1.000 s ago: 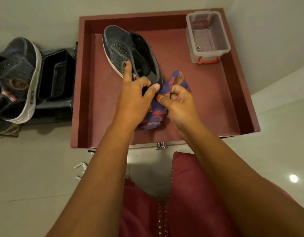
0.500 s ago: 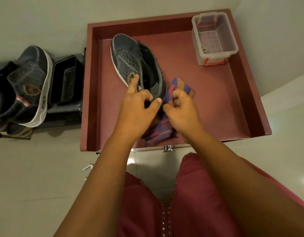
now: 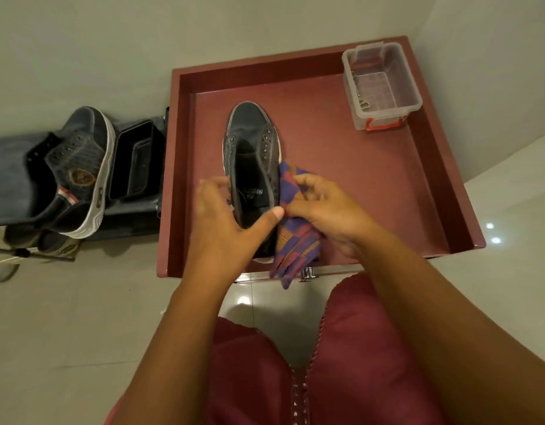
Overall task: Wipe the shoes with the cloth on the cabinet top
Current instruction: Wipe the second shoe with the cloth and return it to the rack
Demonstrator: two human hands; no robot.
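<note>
Shoe in hand: the dark shoe (image 3: 251, 167) stands upright on the cabinet top (image 3: 357, 185), toe pointing away from me, its heel end between my two hands.
Cloth: the striped cloth (image 3: 292, 237) is bunched against the shoe's right side, under my right hand, with one corner hanging past the near edge of the cabinet.
Left hand: my left hand (image 3: 225, 228) wraps the heel, thumb across the back of the opening and fingers curled on the far left side, steadying the shoe.
Right hand: my right hand (image 3: 323, 207) pinches the cloth with curled fingers and holds it to the shoe's side, just beside my left thumb.
Done so far: I cannot tell from here which parts are already clean; the toe looks dull and greyish, so I judge it unfinished.
Left to do: I reckon the right side is being wiped now, with the toe, the left side and the sole edge to follow.
Other shoe: a second shoe (image 3: 78, 167) lies on a low rack well off to my left, not yet on the cabinet, so I judge about half the job or more remains.
Beyond my right hand: a clear plastic box (image 3: 381, 84) sits in the far corner.
</note>
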